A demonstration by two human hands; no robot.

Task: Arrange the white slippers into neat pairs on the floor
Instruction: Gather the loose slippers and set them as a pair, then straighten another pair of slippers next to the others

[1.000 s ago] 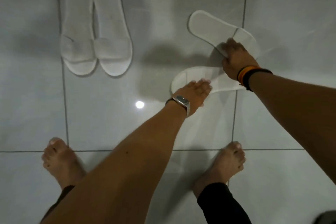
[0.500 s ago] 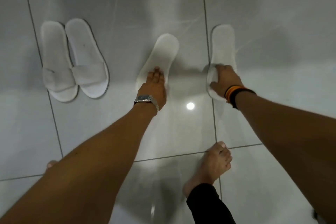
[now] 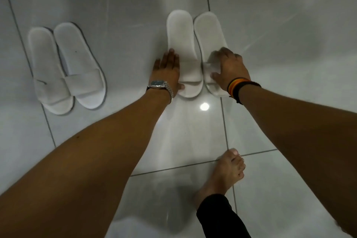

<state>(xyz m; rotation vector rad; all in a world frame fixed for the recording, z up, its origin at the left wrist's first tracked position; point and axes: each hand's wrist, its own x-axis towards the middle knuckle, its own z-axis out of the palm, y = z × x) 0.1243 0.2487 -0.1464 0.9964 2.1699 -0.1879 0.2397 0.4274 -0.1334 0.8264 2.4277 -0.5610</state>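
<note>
Key relation: the two slippers under the hands lie side by side, nearly parallel, long axes running away from the person, open toes toward the person and heels at the far end; each hand sits at its own slipper's toe end.
Left slipper of this pair (image 3: pixel 183 54): its inner edge lies just beside its partner, a thin gap between them along most of the length.
Right slipper of this pair (image 3: pixel 209 44): leans a touch outward at the heel, so the pair is not quite square, I'd say.
Left hand (image 3: pixel 167 71): flat, fingers together and straight, pressed against the outer edge of its slipper, thumb at the toe rim; it grips nothing.
Right hand (image 3: pixel 229 69): spread over the strap of its slipper, fingers apart and bent, pressing down, not closed around it.
Nearer hand: each is on its own slipper; a last inward nudge would probably fall to the right one.
Finished pair (image 3: pixel 65 67): well apart to the left, straps overlapping, slightly angled, no hand near.
Floor (image 3: pixel 289 25): glossy pale tile with dark grout lines; one line runs under the right slipper. Slippers should slide easily here.
Room: dim, one lamp reflected near the wrists; a bare foot (image 3: pixel 226 176) stands nearer the person.
Progress: both pairs seem formed; only squaring up looks left.
</note>
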